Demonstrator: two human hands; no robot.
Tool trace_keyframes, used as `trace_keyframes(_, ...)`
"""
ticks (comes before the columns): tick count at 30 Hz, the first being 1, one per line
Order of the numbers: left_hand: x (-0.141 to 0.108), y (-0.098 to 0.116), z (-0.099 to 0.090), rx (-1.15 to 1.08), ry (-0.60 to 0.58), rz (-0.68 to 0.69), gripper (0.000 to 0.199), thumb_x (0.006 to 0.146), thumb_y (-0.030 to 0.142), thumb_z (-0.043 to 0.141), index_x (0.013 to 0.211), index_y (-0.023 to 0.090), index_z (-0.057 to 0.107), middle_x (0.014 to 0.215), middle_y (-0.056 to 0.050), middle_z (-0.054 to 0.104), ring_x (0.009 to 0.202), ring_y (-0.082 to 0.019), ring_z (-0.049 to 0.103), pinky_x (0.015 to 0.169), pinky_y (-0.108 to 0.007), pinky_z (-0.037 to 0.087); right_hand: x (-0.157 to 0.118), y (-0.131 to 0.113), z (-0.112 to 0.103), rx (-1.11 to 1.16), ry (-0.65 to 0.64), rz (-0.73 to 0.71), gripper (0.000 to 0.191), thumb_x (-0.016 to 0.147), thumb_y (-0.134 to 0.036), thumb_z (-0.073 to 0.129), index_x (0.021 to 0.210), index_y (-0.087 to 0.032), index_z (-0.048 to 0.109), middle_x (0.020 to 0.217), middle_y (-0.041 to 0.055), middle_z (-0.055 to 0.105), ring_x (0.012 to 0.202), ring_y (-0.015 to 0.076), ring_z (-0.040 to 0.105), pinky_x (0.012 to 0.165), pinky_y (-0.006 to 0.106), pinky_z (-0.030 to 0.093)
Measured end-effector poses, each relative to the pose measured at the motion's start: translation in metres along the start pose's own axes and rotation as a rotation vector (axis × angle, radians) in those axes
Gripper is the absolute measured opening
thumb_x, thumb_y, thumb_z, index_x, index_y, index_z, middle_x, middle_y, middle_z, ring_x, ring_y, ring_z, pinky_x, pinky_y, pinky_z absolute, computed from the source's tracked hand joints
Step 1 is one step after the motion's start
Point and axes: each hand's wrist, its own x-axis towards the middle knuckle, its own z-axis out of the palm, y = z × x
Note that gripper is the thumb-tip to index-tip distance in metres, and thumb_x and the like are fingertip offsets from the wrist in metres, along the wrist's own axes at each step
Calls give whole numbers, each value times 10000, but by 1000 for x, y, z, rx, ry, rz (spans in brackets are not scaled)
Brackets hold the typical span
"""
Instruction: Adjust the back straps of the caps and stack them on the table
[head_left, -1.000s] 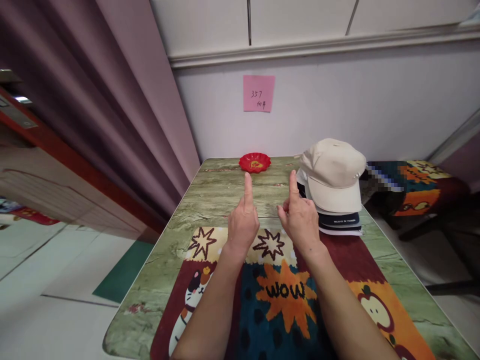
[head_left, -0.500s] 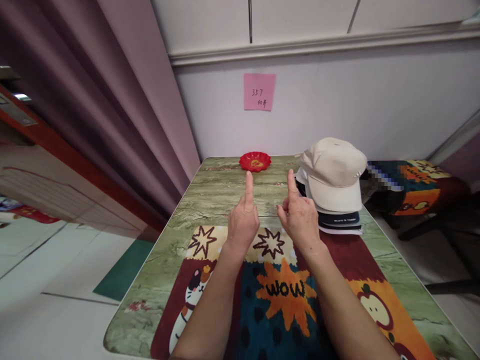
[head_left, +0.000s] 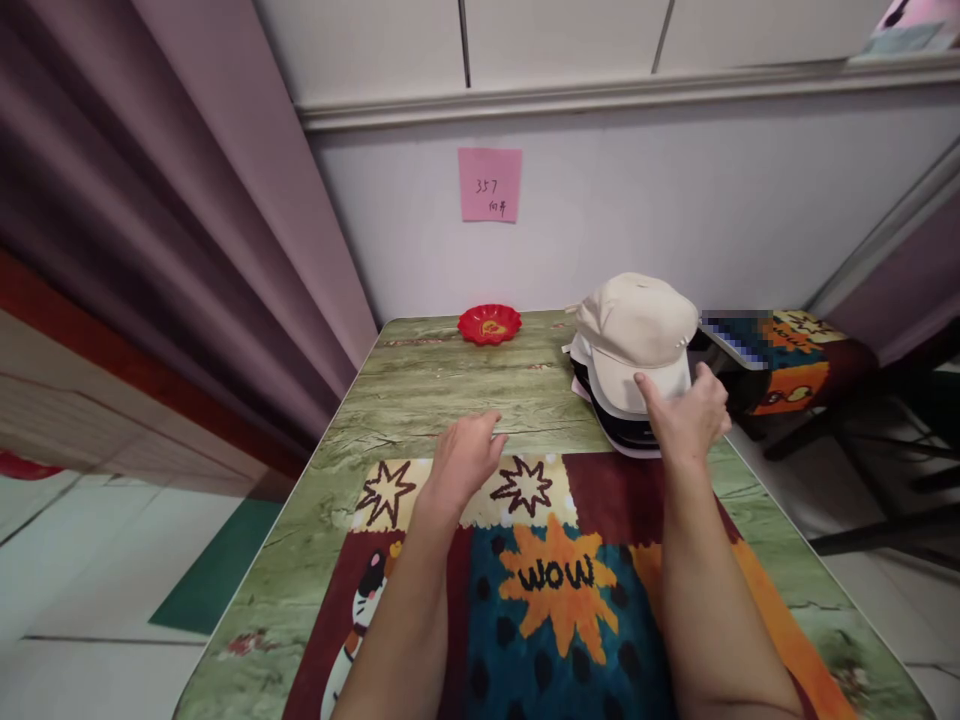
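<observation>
A cream baseball cap [head_left: 637, 320] tops a stack of caps at the table's right side. Under it show the brims of a black cap [head_left: 619, 420] and lighter ones, partly covered by my hand. My right hand [head_left: 686, 415] is at the right front corner of the cream brim, thumb by the brim and fingers spread off to the right side; I see no firm grip. My left hand [head_left: 465, 455] hovers over the near part of the table, empty, its fingers loosely bent and pointing right, thumb apart.
A red scalloped dish [head_left: 489, 325] sits at the table's back edge. A patterned cloth [head_left: 559, 570] covers the near part of the wood-print table [head_left: 420, 390]. Behind, a pink note [head_left: 489, 185] sticks to the wall. To the right stands a cloth-covered stool [head_left: 810, 370]; a curtain [head_left: 300, 200] hangs left.
Both index fingers pointed forward before; those poses are gone. My right hand has moved right to the cap stack. My left hand has lowered and turned inward. The view has shifted slightly right.
</observation>
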Motion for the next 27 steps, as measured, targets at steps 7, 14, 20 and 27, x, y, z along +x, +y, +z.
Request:
trace_keyframes(7, 1, -2, 5, 46, -82, 58, 356, 966, 309, 555, 1299, 213, 635, 1101, -114, 754, 1056, -284, 694, 834, -335, 477, 9, 16, 4, 41, -219, 269, 1165, 658, -758, 712, 1540, -76, 378, 1421, 294, 572, 1290, 460, 567, 1056, 575, 437)
trace_keyframes(14, 3, -9, 10, -12, -138, 94, 323, 957, 311, 568, 1260, 223, 639, 1035, -105, 749, 999, -264, 693, 789, -299, 466, 17, 40, 24, 264, -188, 241, 994, 554, -713, 797, 1313, -120, 555, 1277, 229, 633, 1187, 394, 602, 1008, 527, 484)
trace_keyframes(20, 2, -10, 9, -42, -121, 88, 315, 949, 290, 569, 1240, 209, 657, 998, -119, 748, 947, -275, 698, 746, -300, 458, 19, 49, 32, 350, -11, 246, 944, 425, -580, 905, 1184, -135, 565, 1345, 219, 520, 1285, 384, 506, 1098, 523, 420)
trace_keyframes(27, 2, -14, 12, -79, -112, 84, 321, 938, 302, 594, 1242, 224, 662, 957, -106, 750, 897, -262, 708, 739, -292, 463, 16, 32, 21, 338, 215, 89, 748, 502, -566, 874, 1075, -204, 558, 1235, 132, 577, 1171, 347, 563, 1043, 537, 445)
